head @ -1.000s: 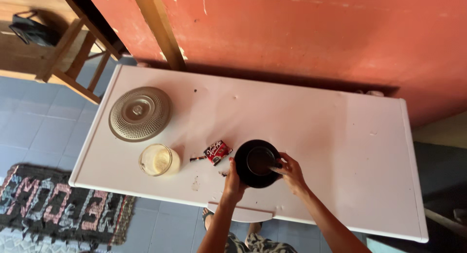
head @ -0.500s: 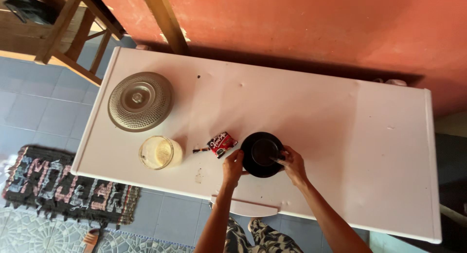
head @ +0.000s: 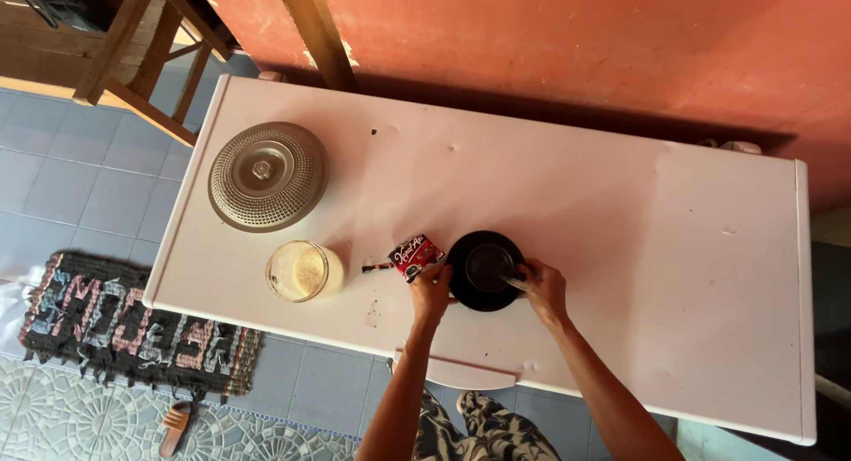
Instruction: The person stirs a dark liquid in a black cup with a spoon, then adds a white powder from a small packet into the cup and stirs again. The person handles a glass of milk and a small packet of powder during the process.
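1. Black saucer [head: 461, 288] with a dark cup [head: 487, 268] on it sits near the front edge of the white table [head: 620, 213], roughly mid-length; the head view, the only one, looks straight down on it.
2. Left hand [head: 432, 293] rests at the saucer's left rim, fingers curled against it; right hand [head: 545, 291] is at the cup's right side, fingers pinched on a thin spoon [head: 514, 282] that reaches into the cup.
3. By the look of it this is stirring — one hand steadying, the other working the spoon; any further stirring calls for a firm hold on the saucer.
4. Red sachet [head: 415, 255], torn open, lies just beside the left hand; dark crumbs dot the table below it.
5. Glass jar [head: 300, 271] and a domed mesh cover [head: 267, 176] stand further left, well apart from the cup — nothing crowds the hands.
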